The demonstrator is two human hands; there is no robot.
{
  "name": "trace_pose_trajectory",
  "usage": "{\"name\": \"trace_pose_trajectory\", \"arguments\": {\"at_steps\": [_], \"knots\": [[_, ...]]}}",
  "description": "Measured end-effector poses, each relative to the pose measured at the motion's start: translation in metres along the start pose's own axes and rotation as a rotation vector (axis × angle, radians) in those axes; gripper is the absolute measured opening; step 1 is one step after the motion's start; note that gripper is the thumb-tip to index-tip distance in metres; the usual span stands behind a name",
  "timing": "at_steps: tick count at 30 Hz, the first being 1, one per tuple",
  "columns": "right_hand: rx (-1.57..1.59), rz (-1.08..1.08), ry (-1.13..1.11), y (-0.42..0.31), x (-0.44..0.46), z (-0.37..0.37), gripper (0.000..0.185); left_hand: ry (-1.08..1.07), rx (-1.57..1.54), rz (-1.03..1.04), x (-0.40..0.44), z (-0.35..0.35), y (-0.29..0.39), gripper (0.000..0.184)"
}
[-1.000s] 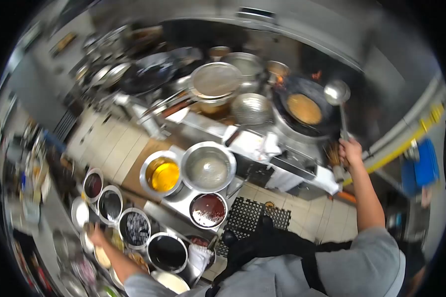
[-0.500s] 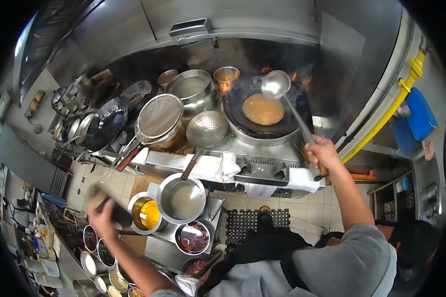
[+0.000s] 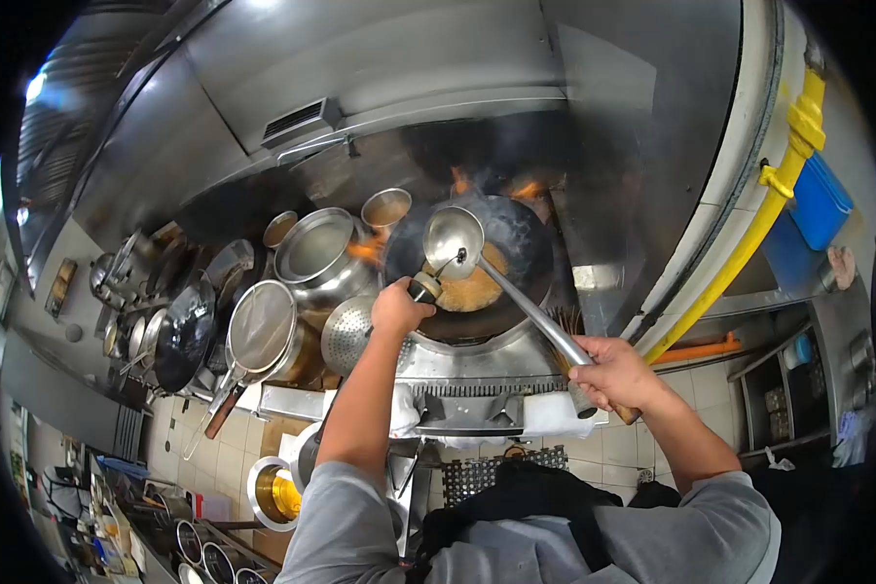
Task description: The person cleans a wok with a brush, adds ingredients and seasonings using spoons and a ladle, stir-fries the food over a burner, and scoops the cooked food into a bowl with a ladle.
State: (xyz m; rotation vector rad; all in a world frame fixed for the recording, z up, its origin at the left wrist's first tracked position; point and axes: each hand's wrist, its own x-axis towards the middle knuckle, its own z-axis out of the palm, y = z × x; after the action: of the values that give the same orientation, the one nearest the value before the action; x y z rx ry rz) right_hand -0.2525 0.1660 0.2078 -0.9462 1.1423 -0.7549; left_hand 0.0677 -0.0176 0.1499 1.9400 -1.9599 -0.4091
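My right hand (image 3: 613, 374) grips the handle of a metal ladle (image 3: 452, 234), its bowl held over a dark wok (image 3: 533, 255). In the wok lies a golden-brown round mass of food (image 3: 469, 290), partly behind the ladle. My left hand (image 3: 397, 310) is closed around a bottle (image 3: 424, 288), tilted with its mouth at the ladle bowl. A thin dark stream seems to run from it into the bowl, where a small dark spot shows. Most of the bottle is hidden by my fingers.
Flames (image 3: 365, 249) rise beside and behind the wok. To its left are a perforated skimmer (image 3: 346, 335), a mesh strainer (image 3: 263, 326) and a large metal pot (image 3: 313, 245). A container of yellow oil (image 3: 284, 494) stands lower left. A yellow pipe (image 3: 730, 263) runs along the right.
My left hand has brought the bottle from the lower left up to the ladle and tilted it. The ladle stays over the wok, and the view has shifted.
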Motion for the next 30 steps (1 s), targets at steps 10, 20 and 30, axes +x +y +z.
{"name": "trace_pose_trajectory", "arguments": {"at_steps": [10, 20, 30], "knots": [[0.304, 0.065, -0.154, 0.027, 0.067, -0.051, 0.022, 0.058, -1.149, -0.096, 0.006, -0.015, -0.029, 0.034], [-0.032, 0.109, 0.063, 0.071, 0.146, -0.019, 0.009, 0.273, -0.963, -0.013, -0.067, -0.063, -0.046, 0.046], [-0.783, -0.324, 0.292, 0.11, 0.174, -0.021, 0.05, 0.608, -0.89, -0.28, -0.276, -0.151, -0.138, 0.049]]}}
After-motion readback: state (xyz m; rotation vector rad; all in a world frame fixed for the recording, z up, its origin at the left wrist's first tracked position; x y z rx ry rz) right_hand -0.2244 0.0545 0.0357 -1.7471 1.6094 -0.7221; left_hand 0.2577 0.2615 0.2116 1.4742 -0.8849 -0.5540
